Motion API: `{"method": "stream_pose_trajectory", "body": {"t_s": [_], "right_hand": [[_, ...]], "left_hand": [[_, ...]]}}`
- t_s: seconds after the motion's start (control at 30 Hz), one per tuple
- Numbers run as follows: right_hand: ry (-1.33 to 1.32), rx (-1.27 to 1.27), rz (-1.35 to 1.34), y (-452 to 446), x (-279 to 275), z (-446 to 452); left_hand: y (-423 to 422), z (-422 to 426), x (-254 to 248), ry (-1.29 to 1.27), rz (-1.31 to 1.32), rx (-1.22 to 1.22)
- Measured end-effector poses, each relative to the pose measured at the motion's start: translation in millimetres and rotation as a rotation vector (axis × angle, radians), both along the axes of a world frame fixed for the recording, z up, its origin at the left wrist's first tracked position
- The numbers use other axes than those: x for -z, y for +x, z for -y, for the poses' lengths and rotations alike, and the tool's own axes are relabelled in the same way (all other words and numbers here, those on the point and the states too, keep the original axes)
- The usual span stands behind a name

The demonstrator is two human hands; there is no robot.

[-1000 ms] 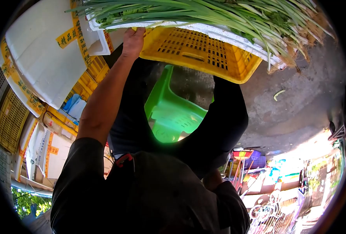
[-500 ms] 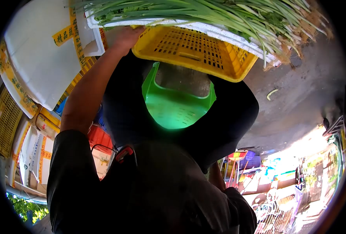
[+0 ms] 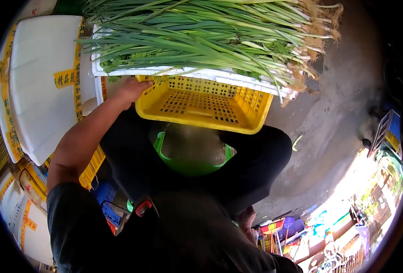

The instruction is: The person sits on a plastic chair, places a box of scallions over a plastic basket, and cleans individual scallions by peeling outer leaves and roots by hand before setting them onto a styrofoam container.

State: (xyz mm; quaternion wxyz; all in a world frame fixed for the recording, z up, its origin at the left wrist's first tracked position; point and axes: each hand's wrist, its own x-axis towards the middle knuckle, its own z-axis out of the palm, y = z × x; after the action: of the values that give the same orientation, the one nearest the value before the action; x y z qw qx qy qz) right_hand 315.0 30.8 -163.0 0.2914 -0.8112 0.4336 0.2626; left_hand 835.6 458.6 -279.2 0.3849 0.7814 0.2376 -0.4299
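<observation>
My left hand is closed on the left rim of a yellow plastic crate, its fingertips at the corner. The crate stands tilted in front of my knees, its perforated inside facing me, and nothing shows in it. Just beyond it, a white foam box carries a thick layer of scallions, roots pointing right, with leafy greens beneath them. Low beside my right hip is my right hand, small and dark in view; its fingers are not clear. A green plastic stool shows between my legs.
White foam boxes bound with yellow printed tape stand stacked at my left. Grey wet floor lies to the right, with a pale vegetable scrap on it. Behind on the right are a purple basket and assorted goods.
The view has tilted, showing more of the scallions and less of the stool. My left hand keeps its hold on the crate. My right hand has come into sight by my hip.
</observation>
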Motion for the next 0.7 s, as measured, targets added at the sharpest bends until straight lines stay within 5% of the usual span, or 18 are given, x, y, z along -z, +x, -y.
{"method": "stream_pose_trajectory", "body": {"t_s": [0.17, 0.33, 0.4, 0.53, 0.67, 0.7], "right_hand": [[-0.048, 0.106, 0.014, 22, -9, -7], [-0.040, -0.011, 0.126, -25, 31, 18], [0.100, 0.132, -0.094, 36, 3, 30], [-0.088, 0.078, 0.611, 146, 7, 84], [-0.139, -0.120, 0.772, 307, -33, 79], [-0.108, -0.153, 0.808, 338, 8, 106]], "left_hand": [[-8, -1, 10, -0.150, 0.093, -0.168], [-5, 10, -34, -0.044, 0.119, -0.012], [-5, 15, -44, 0.011, 0.118, 0.042], [-13, 18, -70, 0.241, 0.348, 0.374], [-17, 5, -72, 0.416, 0.664, 0.417], [-20, 8, -83, 0.412, 0.701, 0.362]]}}
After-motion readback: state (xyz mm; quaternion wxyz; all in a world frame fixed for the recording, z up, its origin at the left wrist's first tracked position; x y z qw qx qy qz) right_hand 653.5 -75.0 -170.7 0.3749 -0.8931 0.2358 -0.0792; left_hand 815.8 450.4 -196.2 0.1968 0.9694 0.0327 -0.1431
